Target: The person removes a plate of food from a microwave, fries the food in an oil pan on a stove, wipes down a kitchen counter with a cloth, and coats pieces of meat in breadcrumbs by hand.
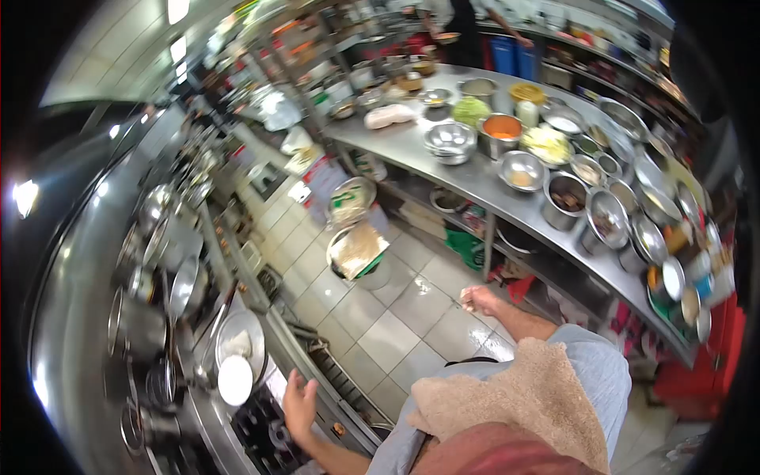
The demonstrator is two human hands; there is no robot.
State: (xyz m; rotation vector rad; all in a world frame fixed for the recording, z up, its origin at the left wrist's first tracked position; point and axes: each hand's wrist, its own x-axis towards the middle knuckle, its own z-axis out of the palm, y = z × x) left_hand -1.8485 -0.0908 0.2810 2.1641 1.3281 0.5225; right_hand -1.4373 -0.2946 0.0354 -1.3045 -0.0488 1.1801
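My left hand (299,405) is held out beside the stove with its fingers stretched and apart, holding nothing. Nearest to it are a white bowl (235,381) and a wide metal pan (241,340) with something white in it. My right hand (483,301) hangs over the tiled floor in front of the steel table, its fingers curled closed. A small pale bit shows at its fingertips, too small to name. A tan towel (522,388) hangs over the front of my clothes.
Pots, pans and ladles crowd the stove on the left. The steel table (412,158) on the right carries several bowls, a pot of orange food (502,131) and shredded cabbage (546,145). A bin (358,252) stands in the aisle. Another person (459,32) stands at the back.
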